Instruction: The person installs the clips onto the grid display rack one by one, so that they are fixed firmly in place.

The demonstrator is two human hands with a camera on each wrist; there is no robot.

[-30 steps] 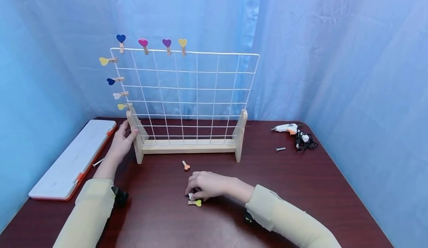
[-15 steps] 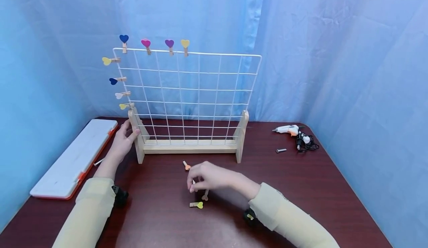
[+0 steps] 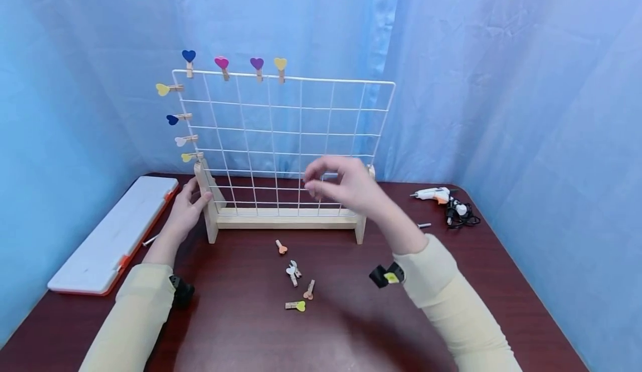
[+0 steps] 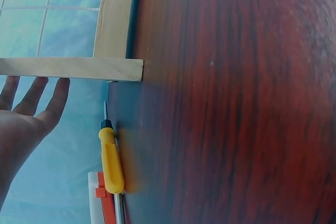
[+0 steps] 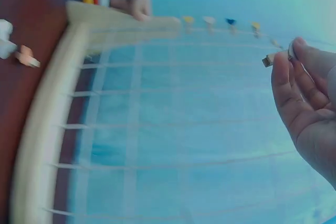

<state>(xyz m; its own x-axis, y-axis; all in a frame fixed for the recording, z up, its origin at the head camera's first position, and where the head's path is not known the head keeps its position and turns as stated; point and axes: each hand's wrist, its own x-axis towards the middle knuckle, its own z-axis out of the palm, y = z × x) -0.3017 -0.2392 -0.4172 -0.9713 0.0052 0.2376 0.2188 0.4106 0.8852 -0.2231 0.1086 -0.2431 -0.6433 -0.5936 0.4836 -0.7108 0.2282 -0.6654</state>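
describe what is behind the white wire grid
In the head view, a light blue fabric curtain shows through the grid, with a strip of dark reddish table below. The person's right hand hides part of this, and the pale wooden crossbar covers anything behind it.

Wooden clothespin (image 5: 270,59) in right hand (image 3: 351,182)

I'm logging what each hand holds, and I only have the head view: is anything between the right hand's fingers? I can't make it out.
Observer: Yes. The right wrist view shows the right hand pinching a small wooden clip.
Operator: Noted. And what does the left wrist view show that I can't see?
Observer: A yellow-handled screwdriver lying on the table, its shaft pointing toward the wooden stand.
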